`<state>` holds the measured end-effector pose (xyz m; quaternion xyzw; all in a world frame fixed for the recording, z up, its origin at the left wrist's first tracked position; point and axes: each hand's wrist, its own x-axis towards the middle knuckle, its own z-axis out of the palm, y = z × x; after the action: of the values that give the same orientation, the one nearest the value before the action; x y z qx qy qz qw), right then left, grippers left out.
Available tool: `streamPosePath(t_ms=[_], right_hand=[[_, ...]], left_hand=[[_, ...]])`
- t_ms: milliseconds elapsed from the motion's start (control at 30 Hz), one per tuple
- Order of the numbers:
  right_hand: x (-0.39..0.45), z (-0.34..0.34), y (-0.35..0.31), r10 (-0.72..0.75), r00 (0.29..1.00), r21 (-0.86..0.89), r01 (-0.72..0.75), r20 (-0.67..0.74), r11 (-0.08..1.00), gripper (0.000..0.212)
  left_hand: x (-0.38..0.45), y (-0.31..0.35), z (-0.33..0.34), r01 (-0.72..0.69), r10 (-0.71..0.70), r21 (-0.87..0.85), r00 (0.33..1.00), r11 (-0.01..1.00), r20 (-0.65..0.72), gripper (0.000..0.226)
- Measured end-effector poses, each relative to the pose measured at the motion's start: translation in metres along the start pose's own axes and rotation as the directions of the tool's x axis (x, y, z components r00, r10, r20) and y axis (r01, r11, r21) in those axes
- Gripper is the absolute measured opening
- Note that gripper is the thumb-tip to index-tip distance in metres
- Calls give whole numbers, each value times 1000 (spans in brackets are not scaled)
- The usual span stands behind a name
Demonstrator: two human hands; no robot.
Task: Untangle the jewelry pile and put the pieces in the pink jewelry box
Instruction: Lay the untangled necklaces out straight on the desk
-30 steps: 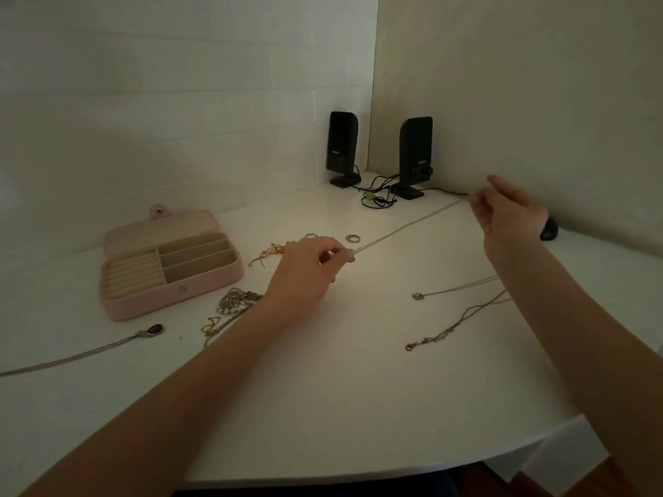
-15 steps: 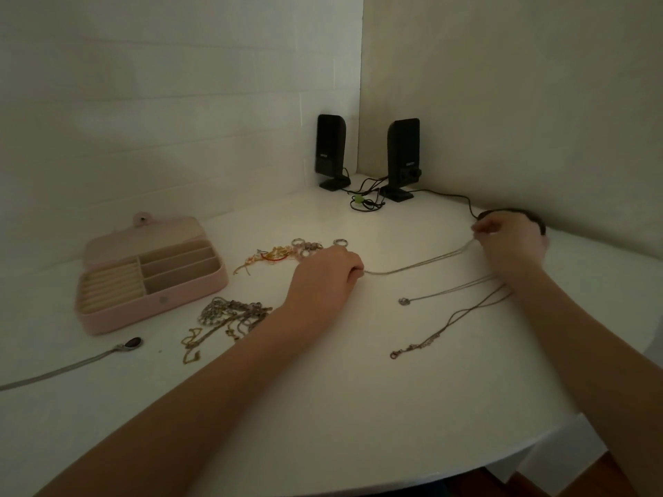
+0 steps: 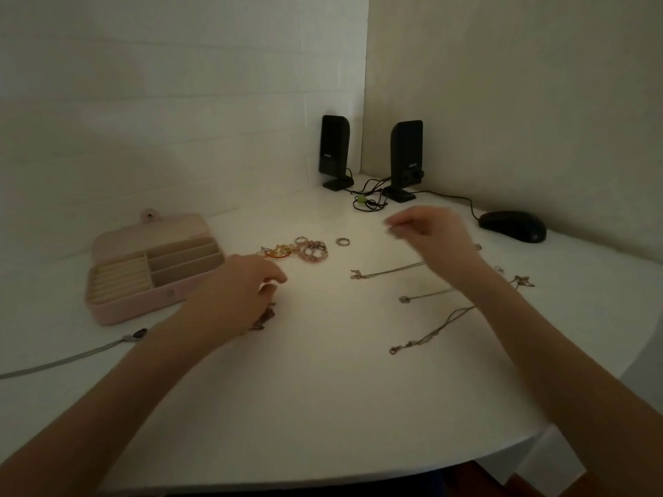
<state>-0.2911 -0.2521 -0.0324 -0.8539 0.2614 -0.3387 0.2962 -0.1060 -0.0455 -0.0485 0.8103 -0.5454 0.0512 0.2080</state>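
Taking the pink jewelry box [image 3: 154, 270] as the landmark, the nearest thing is a flat silver chain with a dark pendant [image 3: 138, 334], which lies on the white table [image 3: 323, 407] in front of the box and trails off toward the left edge. To the right of the box, the left hand [image 3: 240, 292] rests low over the table with its fingers loosely curled above a small dark tangle of chains [image 3: 265, 317]; whether it actually pinches any of them cannot be told. Farther right of the box, three thin necklaces lie stretched out apart from one another: a chain with a clasp [image 3: 416, 340] nearest, a chain with a small round end [image 3: 405, 299] beyond it, and another chain [image 3: 380, 272] beyond that. The right hand [image 3: 437, 234] hovers above these, blurred, fingers curled together toward the thumb; its grip cannot be made out. The box itself stands open, lid laid back, its compartments showing no jewelry. Behind and right of the box sit a cluster of beaded bracelets and rings [image 3: 301, 250] and a single ring [image 3: 342, 241]. Farthest from the box, in the corner, stand two black speakers [image 3: 405, 157] with their cables, and a black mouse [image 3: 513, 226] to their right.
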Motion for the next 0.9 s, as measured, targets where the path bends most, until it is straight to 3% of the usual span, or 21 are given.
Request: streamPosePath(t_ms=[67, 133, 233, 333, 433, 533, 600, 667, 733, 800, 900], right_hand=[[-12, 29, -34, -80, 940, 77, 58, 333, 995, 28], [-21, 61, -53, -143, 863, 23, 151, 485, 988, 37], [-25, 97, -66, -133, 864, -63, 186, 486, 981, 43], [-23, 116, -76, -143, 863, -46, 189, 484, 981, 35], [-24, 129, -85, -200, 901, 42, 199, 386, 979, 18], [-27, 131, -91, -146, 947, 216, 85, 287, 973, 9], [-27, 128, -94, -109, 963, 359, 13, 248, 933, 8], [-28, 123, -96, -56, 973, 448, -50, 222, 893, 7], [-28, 121, -97, -3, 964, 518, -140, 266, 844, 9], [-28, 121, -96, 37, 944, 578, -231, 327, 783, 11], [-27, 119, -96, 103, 924, 658, -338, 369, 673, 16]], left_hand=[[-16, -10, -14, 15, -26, 84, 991, 996, 133, 30], [-26, -13, -20, -13, -11, 139, 985, 990, 170, 33], [-35, -15, -17, -33, 25, 120, 997, 992, 67, 26], [-36, -25, -7, -5, 0, -61, 995, 998, -95, 12], [-34, -33, -3, -18, -18, -180, 980, 983, -198, 3], [-35, -31, -2, 2, -77, -276, 962, 961, -262, 7], [-33, -29, -2, 109, -243, -480, 943, 870, -226, 6], [-29, -25, -4, 202, -381, -768, 923, 608, -58, 8], [-27, -20, -6, 231, -352, -905, 931, 357, 99, 17], [-28, -15, -5, 213, -264, -929, 955, 301, 134, 23], [-30, -16, -4, 179, -232, -903, 968, 390, 91, 15]])
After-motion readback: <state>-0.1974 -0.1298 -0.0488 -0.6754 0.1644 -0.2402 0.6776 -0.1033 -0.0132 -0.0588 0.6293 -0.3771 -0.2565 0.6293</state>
